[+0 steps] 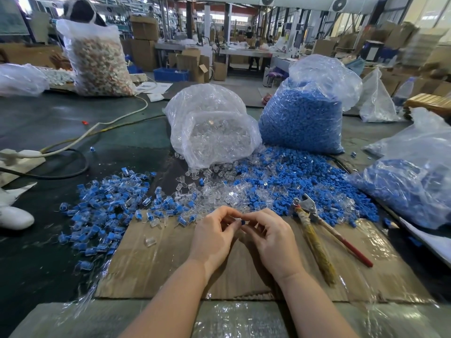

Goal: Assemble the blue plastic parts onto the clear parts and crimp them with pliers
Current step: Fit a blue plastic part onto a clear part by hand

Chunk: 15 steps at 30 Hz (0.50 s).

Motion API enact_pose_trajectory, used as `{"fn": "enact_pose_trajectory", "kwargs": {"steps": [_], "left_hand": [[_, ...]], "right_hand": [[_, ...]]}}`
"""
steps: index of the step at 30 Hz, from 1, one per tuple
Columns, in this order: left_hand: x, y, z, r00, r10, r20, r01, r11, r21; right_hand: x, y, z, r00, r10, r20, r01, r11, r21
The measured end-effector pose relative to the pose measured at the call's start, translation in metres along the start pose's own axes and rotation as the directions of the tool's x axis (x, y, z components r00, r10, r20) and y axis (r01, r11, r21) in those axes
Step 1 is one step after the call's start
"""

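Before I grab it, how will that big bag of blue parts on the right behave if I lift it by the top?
The bag of blue parts looks packed full, so probably heavy. Its thin clear film may stretch or tear. Its mouth seems open, so it may spill.

Both hands (240, 236) fingertip to fingertip, pinching.

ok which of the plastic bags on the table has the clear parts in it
The middle bag, directly beyond the hands, spilling clear parts; the bags to its right hold blue ones.
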State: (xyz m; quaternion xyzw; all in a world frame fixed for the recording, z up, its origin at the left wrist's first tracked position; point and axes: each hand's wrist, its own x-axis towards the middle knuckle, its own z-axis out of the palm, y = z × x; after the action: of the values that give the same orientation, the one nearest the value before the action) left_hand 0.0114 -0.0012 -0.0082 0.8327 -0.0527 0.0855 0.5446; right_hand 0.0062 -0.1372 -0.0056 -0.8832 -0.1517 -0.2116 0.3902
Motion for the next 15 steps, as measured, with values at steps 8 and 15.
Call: {"fn": "enact_pose_trajectory", "kwargs": {"steps": [8,15], "left_hand": [[-0.0002,0.0012,-0.0001,1.0,-0.007,-0.012,0.007,0.999,-0.046],[0.0002,0.0014,-0.0001,1.0,-0.015,-0.012,0.014,0.998,-0.056]], "right_hand": [[-0.0004,-0.0018,-0.0011,1.0,0.007,-0.007,-0.008,0.999,-0.031],[0.0,-0.0017,-0.0006,1.0,-0.001,-0.015,0.0,1.0,-0.025]]}}
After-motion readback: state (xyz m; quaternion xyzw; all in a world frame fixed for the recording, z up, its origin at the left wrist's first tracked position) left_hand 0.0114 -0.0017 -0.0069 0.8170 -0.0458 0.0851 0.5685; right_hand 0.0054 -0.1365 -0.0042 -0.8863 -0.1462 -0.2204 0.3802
